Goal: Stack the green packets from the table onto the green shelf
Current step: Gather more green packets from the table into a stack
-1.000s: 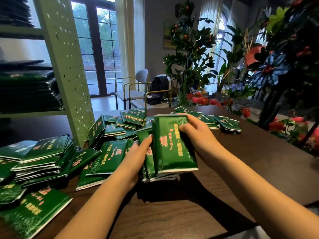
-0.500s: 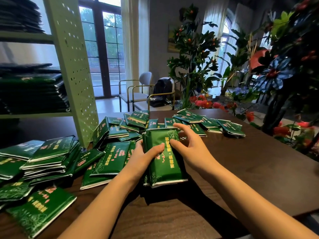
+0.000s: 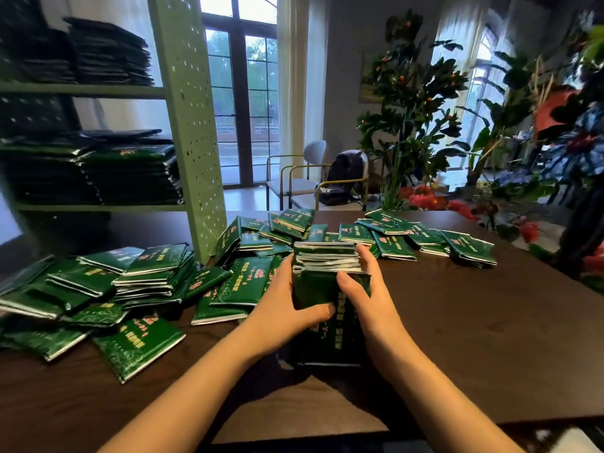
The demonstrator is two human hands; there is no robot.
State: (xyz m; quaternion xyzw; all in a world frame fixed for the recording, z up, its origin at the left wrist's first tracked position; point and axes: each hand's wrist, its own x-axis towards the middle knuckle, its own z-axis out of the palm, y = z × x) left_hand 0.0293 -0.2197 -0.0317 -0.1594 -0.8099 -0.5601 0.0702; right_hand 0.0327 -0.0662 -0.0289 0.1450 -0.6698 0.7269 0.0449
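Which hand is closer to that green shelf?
Left. The left hand holds the packet bundle on its shelf-facing side; the right hand holds the far side, away from the green shelf.

shelf (image 3: 189,125) left-rear on table (image 3: 457,338) | packets (image 3: 147,279) left and behind stack (image 3: 327,259)

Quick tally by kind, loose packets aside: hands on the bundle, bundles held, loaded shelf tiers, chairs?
Gripping hands: 2, left hand and right hand
Held bundle of packets: 1
Loaded tiers of the green shelf: 2
Visible chairs: 2
Total: 7
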